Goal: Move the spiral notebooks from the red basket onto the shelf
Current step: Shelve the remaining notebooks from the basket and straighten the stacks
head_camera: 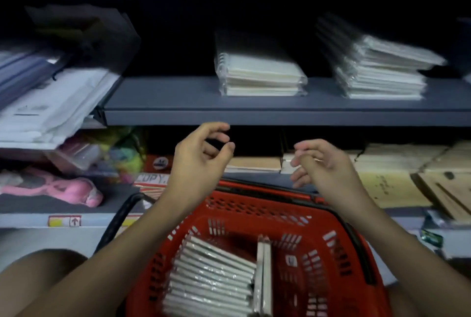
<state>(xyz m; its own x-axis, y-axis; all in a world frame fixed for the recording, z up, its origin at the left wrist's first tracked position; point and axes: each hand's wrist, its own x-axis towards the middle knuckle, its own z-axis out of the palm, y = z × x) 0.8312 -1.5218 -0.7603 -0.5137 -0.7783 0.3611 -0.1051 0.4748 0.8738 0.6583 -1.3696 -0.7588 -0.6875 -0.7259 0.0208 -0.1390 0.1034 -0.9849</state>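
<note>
**Hands empty over the basket**

Notebooks (211, 273) lay packed in the red basket (331, 253), nearest the camera. Above its far rim, the left hand (201, 156) and right hand (323, 163) hung loosely curled, each grip holding nothing. Two stacks (260, 74) sat on the shelf (178, 97) beyond.

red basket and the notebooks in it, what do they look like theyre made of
The red basket looks like moulded plastic: one even colour, walls pierced by slot grids. The notebooks seem to be paper wrapped in clear film, judging by pale page edges and shiny, crinkled glare; the blur leaves that open.
</note>
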